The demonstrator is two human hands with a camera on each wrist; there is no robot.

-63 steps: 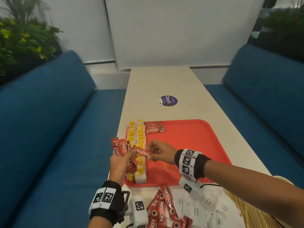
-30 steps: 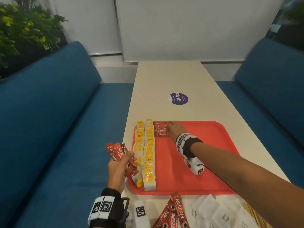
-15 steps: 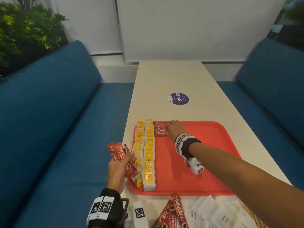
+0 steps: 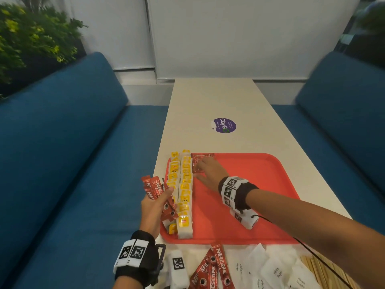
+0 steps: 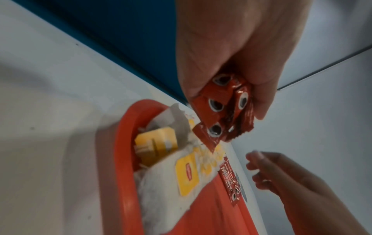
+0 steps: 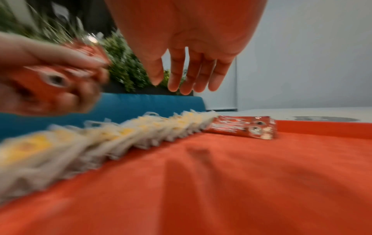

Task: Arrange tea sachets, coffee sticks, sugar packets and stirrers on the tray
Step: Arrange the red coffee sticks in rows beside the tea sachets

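Note:
My left hand grips a fanned bunch of red coffee sticks just off the tray's left edge; the left wrist view shows their ends poking out of the fist. My right hand hovers with straight fingers and holds nothing, just above and near a small pile of coffee sticks lying at the far left of the red tray. Two rows of yellow-labelled tea sachets run along the tray's left side.
On the table's near edge lie more coffee sticks, white sugar packets and wooden stirrers. A purple sticker is stuck beyond the tray. Blue benches flank the narrow table on both sides.
My right hand took a stick from the left hand's bunch, laid it on the pile at the tray's far left, let go, and now draws back slightly. The left hand kept still.

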